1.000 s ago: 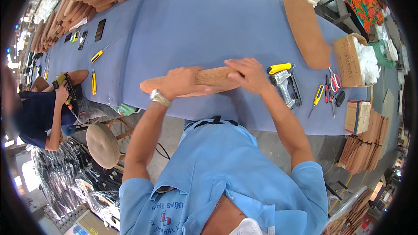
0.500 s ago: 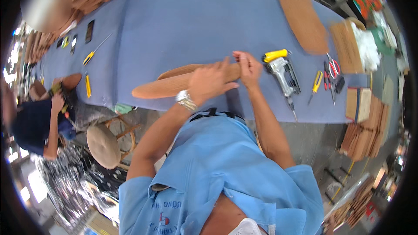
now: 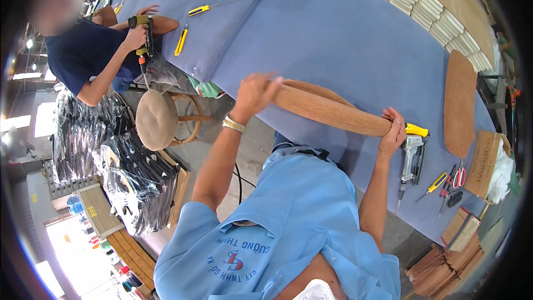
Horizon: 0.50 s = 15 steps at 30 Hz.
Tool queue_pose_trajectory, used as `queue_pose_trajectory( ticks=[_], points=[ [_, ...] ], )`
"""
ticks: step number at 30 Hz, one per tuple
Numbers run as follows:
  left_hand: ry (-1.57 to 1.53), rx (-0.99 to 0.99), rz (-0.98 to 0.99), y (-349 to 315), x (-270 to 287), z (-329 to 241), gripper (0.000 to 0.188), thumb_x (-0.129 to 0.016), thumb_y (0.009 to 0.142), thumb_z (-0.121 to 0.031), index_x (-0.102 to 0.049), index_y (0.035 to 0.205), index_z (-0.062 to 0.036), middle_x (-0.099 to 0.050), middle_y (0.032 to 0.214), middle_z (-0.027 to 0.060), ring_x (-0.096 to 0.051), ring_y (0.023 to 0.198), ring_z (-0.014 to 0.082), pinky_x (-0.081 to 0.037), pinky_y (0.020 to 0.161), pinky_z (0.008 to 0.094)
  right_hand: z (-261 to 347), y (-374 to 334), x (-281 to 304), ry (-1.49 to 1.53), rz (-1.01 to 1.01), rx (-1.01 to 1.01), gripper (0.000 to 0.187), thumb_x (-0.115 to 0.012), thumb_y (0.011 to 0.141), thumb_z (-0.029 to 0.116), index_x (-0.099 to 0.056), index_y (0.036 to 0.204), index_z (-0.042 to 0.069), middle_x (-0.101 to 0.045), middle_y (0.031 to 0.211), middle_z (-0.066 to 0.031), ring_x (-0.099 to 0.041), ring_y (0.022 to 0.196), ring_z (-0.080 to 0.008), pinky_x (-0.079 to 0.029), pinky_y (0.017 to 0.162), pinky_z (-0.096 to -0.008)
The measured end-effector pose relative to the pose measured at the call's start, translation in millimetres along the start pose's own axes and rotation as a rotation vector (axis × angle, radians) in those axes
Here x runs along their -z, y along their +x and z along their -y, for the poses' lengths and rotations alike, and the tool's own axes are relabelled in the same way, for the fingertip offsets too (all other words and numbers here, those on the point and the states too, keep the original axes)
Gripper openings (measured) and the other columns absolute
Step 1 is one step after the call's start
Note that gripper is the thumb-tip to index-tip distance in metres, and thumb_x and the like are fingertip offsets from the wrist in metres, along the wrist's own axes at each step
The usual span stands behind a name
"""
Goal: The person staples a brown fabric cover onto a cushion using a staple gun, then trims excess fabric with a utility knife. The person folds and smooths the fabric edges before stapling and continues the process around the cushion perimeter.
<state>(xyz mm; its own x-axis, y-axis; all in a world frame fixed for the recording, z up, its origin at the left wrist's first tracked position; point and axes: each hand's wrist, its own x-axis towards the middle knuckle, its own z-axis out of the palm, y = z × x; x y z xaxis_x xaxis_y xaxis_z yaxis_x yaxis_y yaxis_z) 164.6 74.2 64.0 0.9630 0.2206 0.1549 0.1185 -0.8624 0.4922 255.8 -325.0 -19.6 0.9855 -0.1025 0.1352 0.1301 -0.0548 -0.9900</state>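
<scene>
A long brown fabric-covered padded panel point(image 3: 333, 115) is held edge-on over the near edge of the blue-topped table point(image 3: 333, 39), its curved rim toward me. My left hand point(image 3: 255, 98), slightly blurred, is closed round the panel's left end. At the other end my right hand point(image 3: 393, 131) grips it, thumb toward me and fingers behind. Just right of that hand lies a silver staple gun point(image 3: 410, 161) with a yellow part at its top. A second brown panel point(image 3: 459, 103) lies flat at the table's right side.
At the left a co-worker point(image 3: 91, 50) holds a staple gun point(image 3: 143, 44) against a brown piece. A round stool point(image 3: 157, 119) stands beside the table. Screwdriver point(image 3: 437, 182), scissors point(image 3: 459, 178) and open carton point(image 3: 482, 164) are at right; a yellow cutter point(image 3: 181, 40) lies at left.
My view has swung left. My hands have moved apart from near the panel's right end to its two ends, and the panel is now turned more edge-on.
</scene>
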Motion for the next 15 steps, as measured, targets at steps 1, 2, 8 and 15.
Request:
queue_pose_trajectory(
  ticks=[1, 2, 8, 15],
  points=[
    [-0.166, 0.157, 0.049, 0.8, 1.7, 10.1, 0.054, -0.057, 0.104, -0.052, -0.078, 0.115, -0.0036, -0.078, 0.1, 0.019, -0.073, 0.095, 0.0325, -0.055, 0.09, 0.0426, -0.2, 0.0, 0.6, -0.006, 0.003, -0.003, 0.043, -0.041, 0.109, 0.024, -0.07, 0.119, -0.006, -0.074, 0.104, -0.016, -0.069, 0.09, -0.0216, -0.055, 0.085, -0.0349],
    [-0.333, 0.312, 0.099, 1.0, 1.6, 18.9, 0.055, -0.054, 0.106, -0.05, -0.078, 0.116, -0.0021, -0.078, 0.1, 0.0178, -0.072, 0.096, 0.0299, -0.054, 0.091, 0.0411, -0.2, -0.6, 1.7, -0.013, 0.005, -0.006, 0.043, -0.041, 0.109, 0.024, -0.069, 0.12, -0.006, -0.074, 0.104, -0.0161, -0.069, 0.091, -0.0217, -0.055, 0.085, -0.035],
    [-0.843, 0.539, 0.009, 3.6, -16.5, 47.5, 0.067, -0.047, 0.108, -0.053, -0.077, 0.11, 0.007, -0.077, 0.11, 0.0181, -0.069, 0.1, 0.0237, -0.051, 0.098, 0.0365, -5.5, 3.1, 2.5, 0.031, -0.017, -0.038, 0.046, -0.039, 0.11, 0.027, -0.07, 0.118, -0.006, -0.074, 0.103, -0.0162, -0.068, 0.091, -0.0221, -0.055, 0.085, -0.0356],
    [-1.111, 0.573, -0.102, -3.6, -44.8, 68.4, 0.069, -0.048, 0.107, -0.054, -0.077, 0.1, 0.008, -0.075, 0.116, 0.0226, -0.069, 0.105, 0.0262, -0.052, 0.1, 0.0376, -11.6, 0.7, 4.5, 0.079, -0.004, -0.023, 0.052, -0.038, 0.112, 0.034, -0.07, 0.115, -0.006, -0.073, 0.103, -0.0162, -0.068, 0.092, -0.0223, -0.055, 0.086, -0.0364]
  ],
)
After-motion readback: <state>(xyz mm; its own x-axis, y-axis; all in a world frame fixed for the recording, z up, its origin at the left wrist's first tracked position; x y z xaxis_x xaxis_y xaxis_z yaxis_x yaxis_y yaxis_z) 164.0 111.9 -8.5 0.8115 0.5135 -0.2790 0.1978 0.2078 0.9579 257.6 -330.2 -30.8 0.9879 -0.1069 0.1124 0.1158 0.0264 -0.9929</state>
